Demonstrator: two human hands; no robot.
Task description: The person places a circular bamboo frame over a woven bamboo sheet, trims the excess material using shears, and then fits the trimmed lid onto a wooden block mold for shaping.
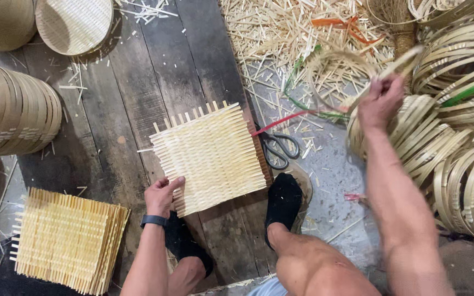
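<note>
One pale square woven bamboo mat (210, 158), strip ends fringing its edges.

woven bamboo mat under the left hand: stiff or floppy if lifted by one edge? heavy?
The woven mat probably flexes without drooping: thin flat strips, tightly interlaced. Likely light, since it is one thin layer. Loose strip ends along its edges may snag or slip out. The left hand presses its near corner against the wooden boards.
</note>
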